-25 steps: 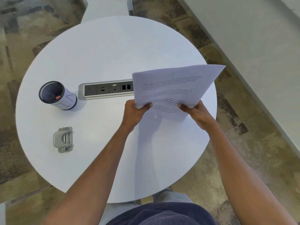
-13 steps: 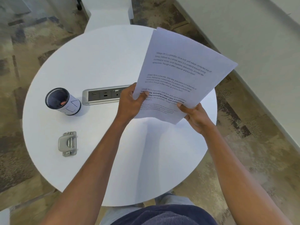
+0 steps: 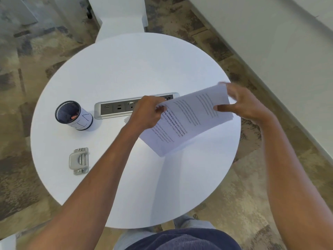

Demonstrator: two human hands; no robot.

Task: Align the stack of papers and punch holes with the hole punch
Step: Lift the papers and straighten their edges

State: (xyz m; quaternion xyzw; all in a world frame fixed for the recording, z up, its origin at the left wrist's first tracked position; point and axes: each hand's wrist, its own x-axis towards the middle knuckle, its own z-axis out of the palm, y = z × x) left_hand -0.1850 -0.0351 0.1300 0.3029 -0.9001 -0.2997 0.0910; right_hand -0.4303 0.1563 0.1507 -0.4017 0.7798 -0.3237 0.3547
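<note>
You held the stack of papers (image 3: 189, 121) tilted over the table (image 3: 126, 73), right of the power strip (image 3: 117, 108). Left hand (image 3: 146, 112) pinched its left edge; right hand (image 3: 241, 103) gripped the far edge, blurred. Best to tap one edge flat on the table to square the sheets. Printed white pages, slightly fanned. Hole punch (image 3: 79, 161) lay untouched, well left of the stack.

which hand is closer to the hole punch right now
Left. The left hand grips the papers' left end, up and right of the hole punch; the right hand is farther right.
</note>
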